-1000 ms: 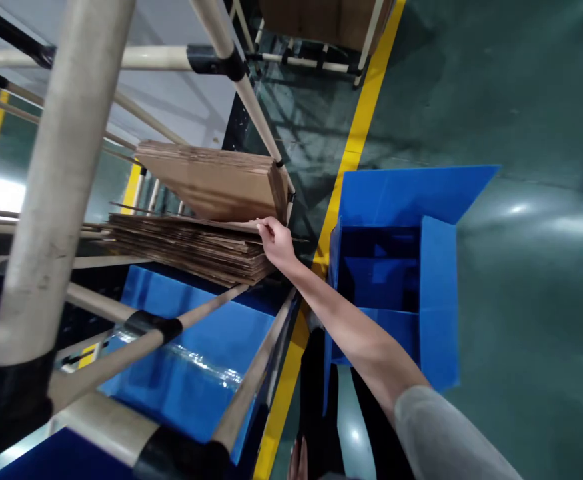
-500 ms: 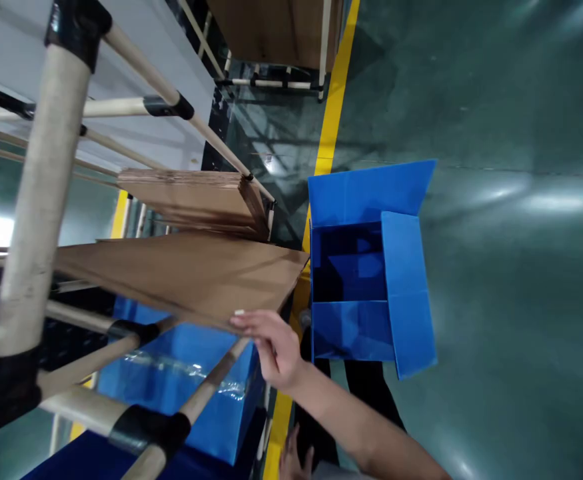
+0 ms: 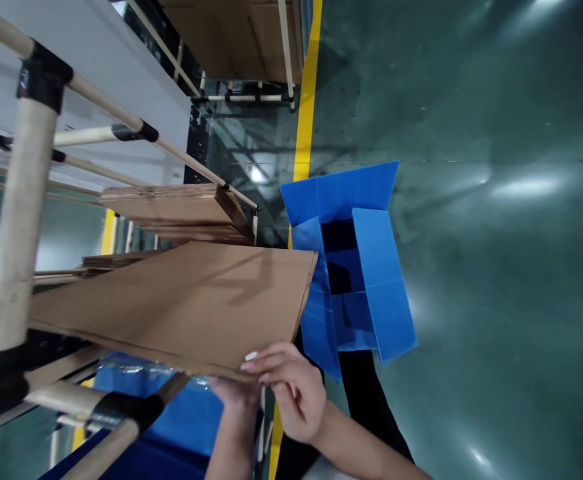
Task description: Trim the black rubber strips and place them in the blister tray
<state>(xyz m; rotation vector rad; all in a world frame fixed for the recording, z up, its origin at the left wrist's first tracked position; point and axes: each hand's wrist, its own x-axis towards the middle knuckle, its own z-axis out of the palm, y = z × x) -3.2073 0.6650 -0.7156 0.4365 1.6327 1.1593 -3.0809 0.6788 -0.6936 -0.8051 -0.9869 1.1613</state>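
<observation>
Brown, flat cardboard sheet (image 3: 186,300) juts from cream pipe rack (image 3: 18,220), fingertips of right hand (image 3: 298,393) on near edge, left hand (image 3: 235,393) partly beneath, both grips indeterminate; step judged sheet withdrawal, next move calling for level support.

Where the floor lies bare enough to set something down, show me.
Green floor lies bare right of the open blue box, and beyond it, right of the yellow line. The left is crowded: cardboard sheet, cardboard stack, hands and rack.
</observation>
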